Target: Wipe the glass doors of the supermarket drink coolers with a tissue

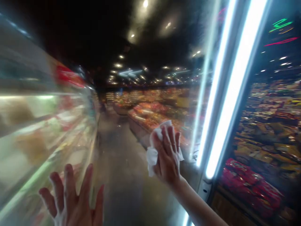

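Note:
My right hand (168, 164) is stretched forward in the middle of the view with a crumpled white wipe (152, 157) under its palm and fingers. Bits of the wipe stick out past the thumb, the fingertips and the little-finger side. The hand lies flat against what looks like a clear glass pane, left of bright light tubes (236, 91). At the lower left my left hand (74, 204) is raised with its fingers spread and nothing in it. Whether it touches glass I cannot tell.
A lit refrigerated shelf case (47, 131), smeared by motion, runs along the left. An aisle floor (117, 175) leads away between it and produce displays (150, 110). Pink packages (251, 185) lie at the lower right, beyond a metal frame (204, 188) beside the light tubes.

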Action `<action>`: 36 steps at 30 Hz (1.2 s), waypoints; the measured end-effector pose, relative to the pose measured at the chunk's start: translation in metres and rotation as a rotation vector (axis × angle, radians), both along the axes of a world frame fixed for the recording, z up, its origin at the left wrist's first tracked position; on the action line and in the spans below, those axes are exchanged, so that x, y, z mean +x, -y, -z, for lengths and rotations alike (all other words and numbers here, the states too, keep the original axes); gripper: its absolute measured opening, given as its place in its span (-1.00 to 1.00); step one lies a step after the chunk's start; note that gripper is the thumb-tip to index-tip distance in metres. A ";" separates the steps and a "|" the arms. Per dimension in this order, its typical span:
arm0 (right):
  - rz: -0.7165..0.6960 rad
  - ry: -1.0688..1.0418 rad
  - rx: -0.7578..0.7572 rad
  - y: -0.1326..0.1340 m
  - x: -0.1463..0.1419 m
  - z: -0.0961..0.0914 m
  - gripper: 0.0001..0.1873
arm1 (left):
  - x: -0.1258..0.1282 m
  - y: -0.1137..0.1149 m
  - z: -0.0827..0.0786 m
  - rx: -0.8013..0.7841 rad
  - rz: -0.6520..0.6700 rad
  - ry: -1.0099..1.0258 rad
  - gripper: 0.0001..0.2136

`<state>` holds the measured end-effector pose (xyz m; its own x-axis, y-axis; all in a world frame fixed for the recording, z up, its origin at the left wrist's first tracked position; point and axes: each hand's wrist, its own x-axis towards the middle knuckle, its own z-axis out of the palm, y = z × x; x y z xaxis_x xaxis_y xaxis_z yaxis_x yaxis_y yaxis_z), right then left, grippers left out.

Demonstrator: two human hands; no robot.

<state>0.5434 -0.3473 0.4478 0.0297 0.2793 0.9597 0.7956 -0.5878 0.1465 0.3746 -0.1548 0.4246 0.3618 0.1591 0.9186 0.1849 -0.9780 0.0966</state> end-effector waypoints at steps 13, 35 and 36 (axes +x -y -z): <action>-0.180 0.042 -0.167 -0.054 -0.040 -0.012 -0.31 | -0.034 -0.030 0.011 -0.135 -0.089 -0.045 -0.15; -0.274 0.173 -0.579 -0.107 -0.094 0.076 -0.43 | -0.073 -0.055 0.099 -0.195 -0.037 -0.062 -0.27; -0.289 0.189 -0.607 -0.108 -0.094 0.074 -0.43 | -0.072 -0.055 0.100 -0.191 -0.032 -0.056 -0.28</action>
<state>0.4490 -0.2395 0.3734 -0.2786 0.7395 0.6128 0.8364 -0.1268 0.5333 0.3024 -0.1000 0.3251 0.4037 0.3405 0.8492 0.2256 -0.9365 0.2683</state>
